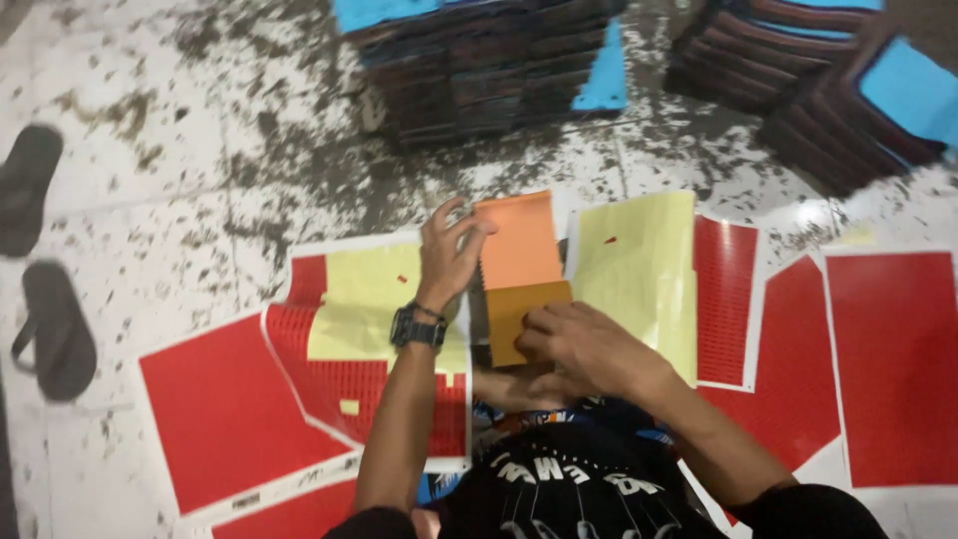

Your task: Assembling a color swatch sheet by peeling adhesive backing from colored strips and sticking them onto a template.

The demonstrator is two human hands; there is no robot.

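Note:
An orange cardboard piece (519, 269) with a folded, darker lower flap stands in front of me on the floor. My left hand (449, 250), with a black watch on its wrist, grips the piece's left edge near the top. My right hand (579, 344) presses on the lower flap with curled fingers. Pale yellow sheets (639, 269) lie to either side of the orange piece, on top of red sticker sheets (339, 384).
Large red sheets (893, 364) with white borders cover the stained floor left and right. Stacks of dark books with blue covers (489, 70) stand at the back, with more stacks (818, 90) at the right. Two black sandals (55, 329) lie at far left.

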